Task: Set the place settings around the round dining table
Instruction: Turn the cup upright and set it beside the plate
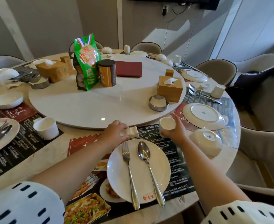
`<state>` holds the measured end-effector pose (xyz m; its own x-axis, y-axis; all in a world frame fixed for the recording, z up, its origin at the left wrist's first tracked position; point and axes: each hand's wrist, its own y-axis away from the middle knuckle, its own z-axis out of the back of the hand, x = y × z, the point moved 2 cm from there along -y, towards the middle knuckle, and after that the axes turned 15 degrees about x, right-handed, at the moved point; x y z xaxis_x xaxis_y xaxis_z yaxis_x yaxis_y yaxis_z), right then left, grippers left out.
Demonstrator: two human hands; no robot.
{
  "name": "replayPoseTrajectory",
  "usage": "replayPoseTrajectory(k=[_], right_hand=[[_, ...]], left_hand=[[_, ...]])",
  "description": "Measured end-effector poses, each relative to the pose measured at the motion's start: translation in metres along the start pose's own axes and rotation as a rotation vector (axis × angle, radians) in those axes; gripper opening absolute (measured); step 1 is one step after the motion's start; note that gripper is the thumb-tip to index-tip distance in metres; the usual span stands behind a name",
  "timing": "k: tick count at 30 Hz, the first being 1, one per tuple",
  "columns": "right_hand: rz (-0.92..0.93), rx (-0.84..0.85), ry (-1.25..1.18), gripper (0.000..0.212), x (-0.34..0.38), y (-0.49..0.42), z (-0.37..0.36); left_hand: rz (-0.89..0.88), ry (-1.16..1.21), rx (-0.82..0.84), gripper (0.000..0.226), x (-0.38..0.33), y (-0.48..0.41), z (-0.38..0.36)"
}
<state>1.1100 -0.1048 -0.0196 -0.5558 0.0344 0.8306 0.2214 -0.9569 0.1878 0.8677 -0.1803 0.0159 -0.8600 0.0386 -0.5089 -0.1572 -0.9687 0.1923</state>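
Fingers of the left hand (115,132) are curled round a white cutlery rest (133,133), held just beyond a white plate (116,172) bearing fork (126,153) and spoon (143,151). A small white cup (166,126) is gripped by the right hand (176,131) above the printed placemat (173,152). A white turntable (84,107) is carried on the round counter (52,151); grey chairs (220,70) are ranged around.

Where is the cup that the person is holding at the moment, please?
In the head view, right of centre: the right hand grips the cup beyond the near plate, by the turntable edge.
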Motion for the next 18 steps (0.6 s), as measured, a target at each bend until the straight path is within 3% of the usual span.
replayPoseTrajectory(k=[3,18], right_hand=[[0.009,-0.040,-0.138,0.108,-0.015,0.016,-0.005],[0.150,-0.131,-0.129,0.092,-0.041,0.024,-0.018]], left_hand=[[0.004,-0.049,0.012,0.044,-0.017,-0.023,-0.007],[0.151,-0.060,0.076,0.036,-0.050,-0.084,-0.041]])
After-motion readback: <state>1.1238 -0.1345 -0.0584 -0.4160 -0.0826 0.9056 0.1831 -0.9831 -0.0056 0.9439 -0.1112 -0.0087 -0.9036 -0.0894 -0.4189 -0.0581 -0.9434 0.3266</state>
